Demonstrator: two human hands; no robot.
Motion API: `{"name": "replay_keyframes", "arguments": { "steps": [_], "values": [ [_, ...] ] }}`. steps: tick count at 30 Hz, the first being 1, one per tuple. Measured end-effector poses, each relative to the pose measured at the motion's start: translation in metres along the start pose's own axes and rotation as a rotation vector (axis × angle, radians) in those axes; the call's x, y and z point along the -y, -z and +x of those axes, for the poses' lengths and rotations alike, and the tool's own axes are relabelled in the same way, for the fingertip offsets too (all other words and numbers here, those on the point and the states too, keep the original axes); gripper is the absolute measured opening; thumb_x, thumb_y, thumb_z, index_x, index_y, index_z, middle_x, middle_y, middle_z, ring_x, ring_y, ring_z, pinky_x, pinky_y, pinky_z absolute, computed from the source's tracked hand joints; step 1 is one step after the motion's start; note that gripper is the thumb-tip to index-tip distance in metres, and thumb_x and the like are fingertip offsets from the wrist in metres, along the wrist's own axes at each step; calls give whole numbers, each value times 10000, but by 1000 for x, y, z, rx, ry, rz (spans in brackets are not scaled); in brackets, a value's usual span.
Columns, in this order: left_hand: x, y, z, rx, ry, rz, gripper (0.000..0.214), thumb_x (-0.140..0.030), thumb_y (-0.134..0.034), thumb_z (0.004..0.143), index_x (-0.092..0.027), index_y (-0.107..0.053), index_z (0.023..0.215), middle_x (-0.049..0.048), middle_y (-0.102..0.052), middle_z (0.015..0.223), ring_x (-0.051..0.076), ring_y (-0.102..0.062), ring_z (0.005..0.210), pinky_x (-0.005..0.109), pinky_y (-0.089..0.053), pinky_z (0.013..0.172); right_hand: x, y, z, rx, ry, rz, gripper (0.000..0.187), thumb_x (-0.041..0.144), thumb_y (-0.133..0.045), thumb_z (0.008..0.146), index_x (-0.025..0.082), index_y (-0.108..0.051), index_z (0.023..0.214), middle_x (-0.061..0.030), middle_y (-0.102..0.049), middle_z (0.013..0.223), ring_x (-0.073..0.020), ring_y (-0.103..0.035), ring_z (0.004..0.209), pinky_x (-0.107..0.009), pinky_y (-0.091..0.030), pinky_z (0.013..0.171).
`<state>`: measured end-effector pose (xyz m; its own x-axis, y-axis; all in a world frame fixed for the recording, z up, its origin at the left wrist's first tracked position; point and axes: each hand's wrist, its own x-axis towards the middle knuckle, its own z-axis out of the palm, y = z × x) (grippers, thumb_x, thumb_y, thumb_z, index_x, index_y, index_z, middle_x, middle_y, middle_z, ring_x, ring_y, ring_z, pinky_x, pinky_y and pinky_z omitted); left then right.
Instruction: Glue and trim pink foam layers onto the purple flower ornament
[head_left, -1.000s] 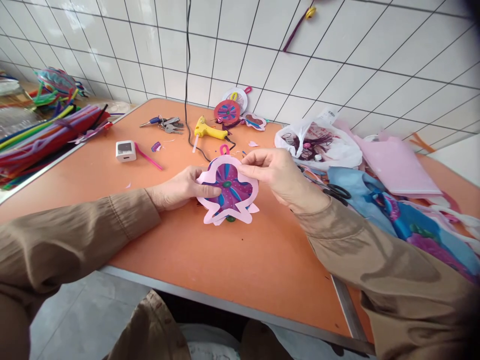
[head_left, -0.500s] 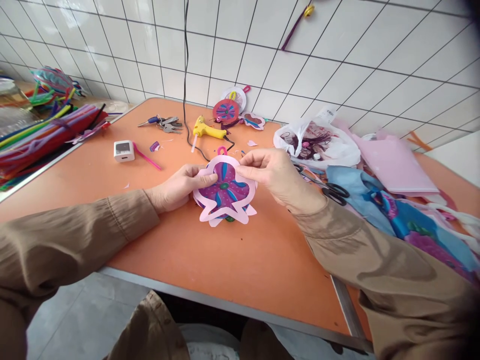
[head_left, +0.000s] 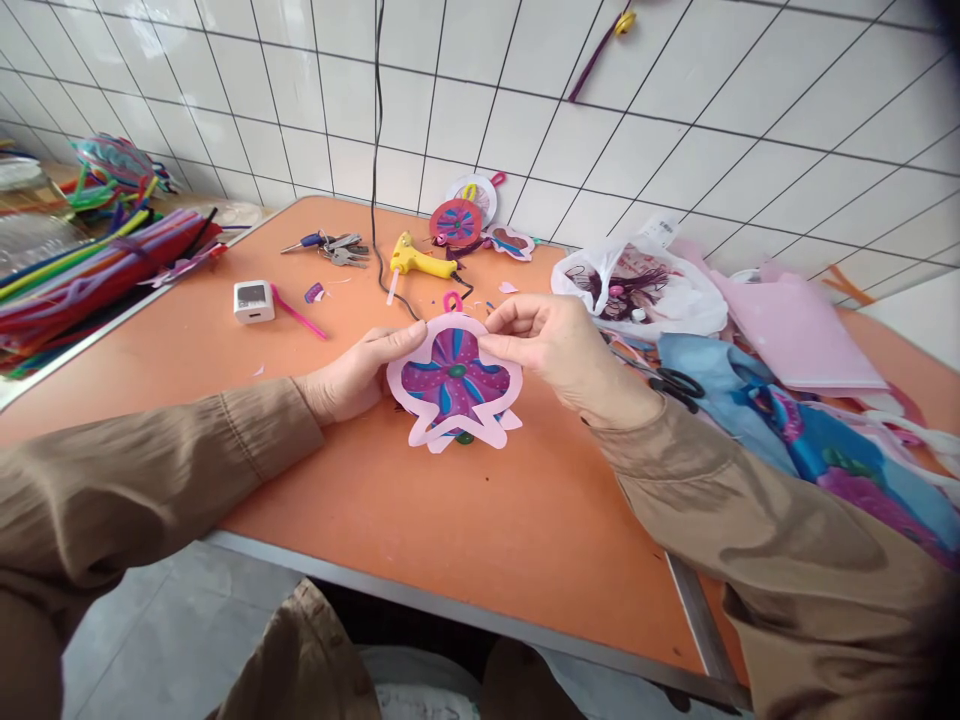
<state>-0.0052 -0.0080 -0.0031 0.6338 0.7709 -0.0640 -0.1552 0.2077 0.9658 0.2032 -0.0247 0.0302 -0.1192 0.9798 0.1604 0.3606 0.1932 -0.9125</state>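
Note:
Between my hands is a pink paper ornament (head_left: 397, 385) with a purple and blue patterned fabric centre, a green bead in its middle and a pink loop on top. My left hand (head_left: 360, 370) grips its left edge, thumb near the upper rim and fingers behind, partly hidden. With thumb and forefinger, my right hand (head_left: 547, 350) pinches the upper right rim. More pink points and a second green bead (head_left: 465, 438) peek out below the front layer.
Behind the ornament lie a yellow glue gun (head_left: 424, 262), keys (head_left: 345, 248) and finished ornaments (head_left: 456, 222). A white charger (head_left: 253, 302) is on the left, near pipe cleaners (head_left: 112, 265). To the right are a plastic bag (head_left: 690, 318), scissors (head_left: 675, 382), blue fabric (head_left: 735, 400) and pink sheets (head_left: 802, 340).
My left thumb has moved up from the fabric centre to the upper left rim of the ornament. My right hand keeps its pinch. The view has shifted slightly.

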Motion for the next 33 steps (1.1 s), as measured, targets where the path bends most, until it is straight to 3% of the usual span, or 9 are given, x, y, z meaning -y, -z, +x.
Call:
{"name": "replay_keyframes", "arguments": {
  "steps": [5,17,25,33],
  "values": [
    [0,-4,0,-71,42,-59,439,-520,-805,672,-100,-684,716,58,-679,633,131,-578,539,241,-428,523,1,-2,-1,1,17,-14,159,283,-766,667,226,-619,644,-19,-691,679,-185,-663,630,-346,-542,599],
    [5,-2,0,0,-2,8,439,-514,-775,724,-95,-701,832,75,-725,738,152,-634,635,246,-463,595,-1,-4,-1,27,44,12,206,379,-798,689,256,-684,810,-37,-759,758,-211,-728,697,-336,-577,585],
    [5,-3,-1,-40,14,71,460,-541,-759,728,-94,-684,804,56,-702,715,123,-590,593,222,-435,554,-1,-7,-3,39,24,-7,263,477,-778,703,231,-687,689,-50,-729,727,-209,-696,665,-351,-560,580],
    [5,-3,-1,-48,16,114,485,-566,-744,724,-94,-666,799,46,-674,702,107,-557,558,218,-401,522,5,-8,-7,41,5,-8,259,442,-739,735,197,-670,692,-49,-701,712,-177,-634,626,-323,-517,566]
  ]
}}
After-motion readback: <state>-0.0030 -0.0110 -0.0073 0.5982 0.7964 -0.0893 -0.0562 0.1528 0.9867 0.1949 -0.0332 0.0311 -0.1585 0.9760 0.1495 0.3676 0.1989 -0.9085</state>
